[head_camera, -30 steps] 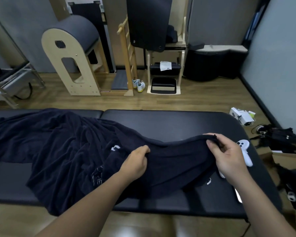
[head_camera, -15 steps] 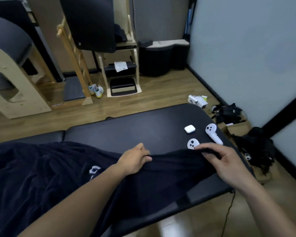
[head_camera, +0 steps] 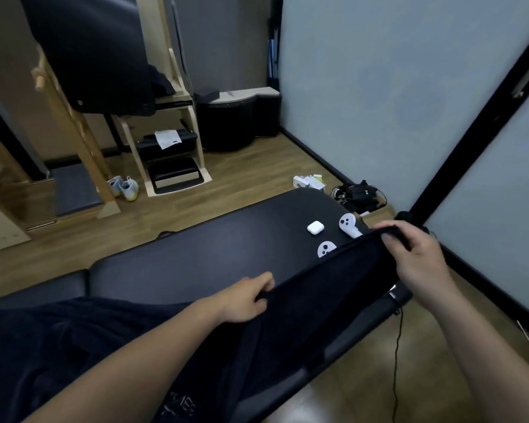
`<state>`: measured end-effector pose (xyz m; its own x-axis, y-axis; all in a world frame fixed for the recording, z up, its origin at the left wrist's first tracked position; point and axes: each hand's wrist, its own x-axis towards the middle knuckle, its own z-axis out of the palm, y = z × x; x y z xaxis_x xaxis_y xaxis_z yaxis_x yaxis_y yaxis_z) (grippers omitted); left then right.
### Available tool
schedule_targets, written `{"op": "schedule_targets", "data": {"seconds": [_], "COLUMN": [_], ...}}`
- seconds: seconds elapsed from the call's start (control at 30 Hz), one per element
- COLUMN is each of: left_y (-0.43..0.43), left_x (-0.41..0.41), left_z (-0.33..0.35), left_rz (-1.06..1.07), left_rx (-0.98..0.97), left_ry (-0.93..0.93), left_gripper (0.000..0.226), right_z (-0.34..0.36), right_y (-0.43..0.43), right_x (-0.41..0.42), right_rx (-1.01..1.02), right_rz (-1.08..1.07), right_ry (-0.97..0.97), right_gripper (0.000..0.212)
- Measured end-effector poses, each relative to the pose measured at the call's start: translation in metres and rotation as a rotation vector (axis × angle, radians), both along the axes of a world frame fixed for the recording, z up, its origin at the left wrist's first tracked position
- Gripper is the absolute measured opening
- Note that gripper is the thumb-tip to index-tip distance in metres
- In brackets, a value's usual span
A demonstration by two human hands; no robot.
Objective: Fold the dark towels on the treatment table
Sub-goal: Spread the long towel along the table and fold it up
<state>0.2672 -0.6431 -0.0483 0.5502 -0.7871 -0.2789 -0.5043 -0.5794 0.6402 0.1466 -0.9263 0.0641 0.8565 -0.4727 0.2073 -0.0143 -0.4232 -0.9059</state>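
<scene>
Towel [head_camera: 318,303] dark, plush, edge taut; left hand [head_camera: 245,299] and right hand [head_camera: 416,257] pinched it. Tabletop [head_camera: 196,257] padded; two white controllers [head_camera: 347,224].

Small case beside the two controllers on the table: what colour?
White; the small case shows clearest in the head view.

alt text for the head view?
The left hand and right hand grip the edge of a dark towel, pulled taut over a black treatment table. White controllers and a small white case lie near the right hand.
</scene>
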Motion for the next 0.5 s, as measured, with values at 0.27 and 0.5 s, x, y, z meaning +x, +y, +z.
{"op": "schedule_targets", "data": {"seconds": [0.27,0.5], "left_y": [0.057,0.138], "left_x": [0.013,0.024], "left_z": [0.004,0.004], "left_rz": [-0.097,0.020], "left_rx": [0.114,0.313], "left_ry": [-0.746,-0.549], "left_gripper": [0.033,0.020], "right_z": [0.022,0.007], "right_y": [0.008,0.027], "right_x": [0.021,0.044], "right_rx": [0.114,0.060], "right_rz": [-0.143,-0.078], "right_ry": [-0.170,-0.091], "right_gripper": [0.036,0.037]}}
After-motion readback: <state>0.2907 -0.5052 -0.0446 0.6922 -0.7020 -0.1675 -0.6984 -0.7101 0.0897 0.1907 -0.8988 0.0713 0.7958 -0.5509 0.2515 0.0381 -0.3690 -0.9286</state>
